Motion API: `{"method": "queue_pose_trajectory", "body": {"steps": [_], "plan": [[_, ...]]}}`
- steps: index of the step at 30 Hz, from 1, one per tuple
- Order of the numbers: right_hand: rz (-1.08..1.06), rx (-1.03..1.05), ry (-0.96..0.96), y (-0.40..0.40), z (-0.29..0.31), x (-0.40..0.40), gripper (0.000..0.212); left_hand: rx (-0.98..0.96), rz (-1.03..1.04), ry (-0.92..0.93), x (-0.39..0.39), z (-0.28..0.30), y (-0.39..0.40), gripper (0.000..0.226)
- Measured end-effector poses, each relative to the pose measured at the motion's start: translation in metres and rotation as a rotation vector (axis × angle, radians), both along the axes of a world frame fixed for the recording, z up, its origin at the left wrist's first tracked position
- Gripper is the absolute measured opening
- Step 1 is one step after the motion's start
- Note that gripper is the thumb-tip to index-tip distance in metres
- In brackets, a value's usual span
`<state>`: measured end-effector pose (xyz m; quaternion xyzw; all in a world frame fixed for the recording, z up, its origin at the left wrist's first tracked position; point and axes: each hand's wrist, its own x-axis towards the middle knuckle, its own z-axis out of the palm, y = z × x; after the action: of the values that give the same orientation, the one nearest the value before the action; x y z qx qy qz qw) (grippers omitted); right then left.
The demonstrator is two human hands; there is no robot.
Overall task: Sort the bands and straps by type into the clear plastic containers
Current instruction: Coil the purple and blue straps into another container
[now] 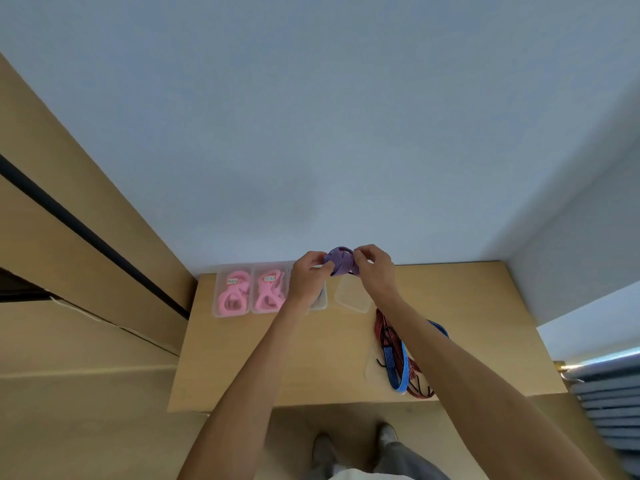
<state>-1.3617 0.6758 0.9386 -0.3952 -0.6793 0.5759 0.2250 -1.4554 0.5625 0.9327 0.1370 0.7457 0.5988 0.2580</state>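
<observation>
Hands (341, 271) w/ coiled purple woven strap (341, 260)

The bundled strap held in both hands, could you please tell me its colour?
Purple, seen in the head view: the strap.

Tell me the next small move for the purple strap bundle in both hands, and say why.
Probably lower the purple strap bundle, held by the left hand and right hand, into the container below. It looks empty, while two others hold pink bands.
</observation>
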Motion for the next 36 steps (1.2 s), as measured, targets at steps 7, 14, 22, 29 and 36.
{"method": "queue_pose_trajectory", "body": {"steps": [7, 14, 22, 29, 36], "plan": [[0.134, 0.101, -0.179, 0.029, -0.036, 0.002, 0.047, -0.146, -0.014, 0.001, -0.003, -0.033, 0.041, 0.009], [0.196, 0.102, -0.298, 0.076, -0.091, -0.013, 0.031, -0.331, -0.036, -0.074, -0.014, -0.080, 0.093, 0.029], [0.131, 0.039, -0.450, 0.119, -0.152, -0.012, 0.030, -0.468, -0.152, -0.039, -0.022, -0.132, 0.149, 0.019], [0.200, 0.091, -0.570, 0.142, -0.182, -0.028, 0.024, -0.507, -0.131, -0.084, -0.023, -0.162, 0.172, 0.015], [0.325, 0.176, -0.570, 0.142, -0.192, -0.046, 0.020, -0.501, 0.023, -0.086, -0.021, -0.178, 0.159, 0.013]]}}
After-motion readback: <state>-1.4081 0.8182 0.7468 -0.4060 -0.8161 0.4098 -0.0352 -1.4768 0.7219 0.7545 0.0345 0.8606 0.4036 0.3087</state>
